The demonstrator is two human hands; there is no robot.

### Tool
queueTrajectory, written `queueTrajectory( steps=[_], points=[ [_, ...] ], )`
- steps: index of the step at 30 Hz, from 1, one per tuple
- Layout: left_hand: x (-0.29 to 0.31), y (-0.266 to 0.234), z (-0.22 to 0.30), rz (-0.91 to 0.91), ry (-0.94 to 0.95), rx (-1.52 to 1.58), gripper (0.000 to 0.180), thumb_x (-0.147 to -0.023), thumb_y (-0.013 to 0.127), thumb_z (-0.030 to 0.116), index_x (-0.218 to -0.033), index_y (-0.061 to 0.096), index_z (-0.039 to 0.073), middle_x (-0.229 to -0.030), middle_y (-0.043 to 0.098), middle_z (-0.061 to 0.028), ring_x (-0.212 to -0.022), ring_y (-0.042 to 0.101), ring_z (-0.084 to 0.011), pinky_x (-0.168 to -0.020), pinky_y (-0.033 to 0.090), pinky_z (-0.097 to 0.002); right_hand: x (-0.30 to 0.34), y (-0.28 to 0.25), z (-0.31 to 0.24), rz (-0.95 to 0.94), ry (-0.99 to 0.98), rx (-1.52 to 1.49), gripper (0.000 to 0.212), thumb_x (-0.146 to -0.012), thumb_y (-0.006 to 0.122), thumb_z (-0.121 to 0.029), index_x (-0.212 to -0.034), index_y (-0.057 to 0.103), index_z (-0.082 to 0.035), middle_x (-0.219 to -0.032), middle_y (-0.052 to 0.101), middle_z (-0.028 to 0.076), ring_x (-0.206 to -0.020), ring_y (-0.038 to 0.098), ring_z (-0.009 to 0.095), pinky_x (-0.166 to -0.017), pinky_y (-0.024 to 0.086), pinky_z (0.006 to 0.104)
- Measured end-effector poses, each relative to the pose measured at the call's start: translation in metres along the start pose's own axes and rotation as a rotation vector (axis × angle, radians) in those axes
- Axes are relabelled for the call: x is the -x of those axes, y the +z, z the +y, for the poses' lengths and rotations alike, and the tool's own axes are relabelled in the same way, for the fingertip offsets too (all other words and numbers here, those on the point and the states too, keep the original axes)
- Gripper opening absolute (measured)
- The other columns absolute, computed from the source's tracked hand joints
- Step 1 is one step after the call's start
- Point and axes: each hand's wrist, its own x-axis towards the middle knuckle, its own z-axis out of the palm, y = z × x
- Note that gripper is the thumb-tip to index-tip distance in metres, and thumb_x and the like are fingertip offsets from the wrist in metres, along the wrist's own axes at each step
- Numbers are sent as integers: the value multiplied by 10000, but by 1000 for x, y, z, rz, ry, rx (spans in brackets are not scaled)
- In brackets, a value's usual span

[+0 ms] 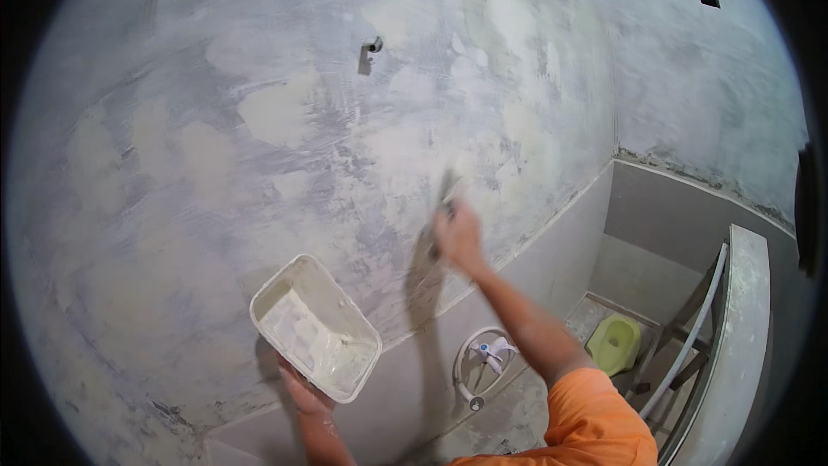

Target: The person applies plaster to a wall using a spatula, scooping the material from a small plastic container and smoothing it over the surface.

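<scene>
My left hand (304,390) grips a white plastic tub (341,315) from below, tilted so that its inside faces up. Off-white putty (297,328) coats the bottom and smears the sides. My right hand (459,237) is closed around the handle of a putty knife (448,192), blurred by motion, its blade end at the wall. The grey plastered wall (216,233) in front of me carries uneven cream patches of putty, several of them around the knife. My right arm, in an orange sleeve, reaches up from the lower right.
A pipe stub (373,46) juts from the wall above. Below, a tap with a coiled shower hose (461,371) hangs on the tiled lower wall. A green squat toilet (614,345) sits on the floor. A long pale board (743,319) and metal bars stand at the right.
</scene>
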Motion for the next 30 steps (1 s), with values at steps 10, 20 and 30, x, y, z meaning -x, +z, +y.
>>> queueTrajectory(
  steps=[10, 20, 30],
  points=[
    [-4, 23, 25, 101, -45, 217, 628, -1048, 352, 524, -1533, 368, 124, -1525, 437, -79, -1363, 471, -300, -1115, 434, -458, -10, 2, -20, -53, -78, 55, 543, -900, 563, -233, -1315, 399, 77, -796, 657, 294, -729, 651, 451, -702, 527, 508],
    [-17, 24, 33, 235, -53, 342, 625, -1050, 358, 528, -1524, 382, 121, -1507, 461, -72, -1342, 491, -307, -1097, 448, -459, -115, -32, 19, 267, -109, 183, 424, -908, 571, -235, -1160, 498, 98, -940, 664, 334, -890, 668, 477, -790, 536, 529],
    [-12, -16, 26, 240, -49, 255, 712, -1023, 348, 612, -1571, 303, 159, -1591, 355, -71, -1428, 392, -324, -1163, 364, -498, 47, 38, -93, -378, -295, 150, 825, -924, 533, -184, -1569, 59, 14, -783, 654, 306, -707, 635, 487, -675, 523, 551]
  ],
)
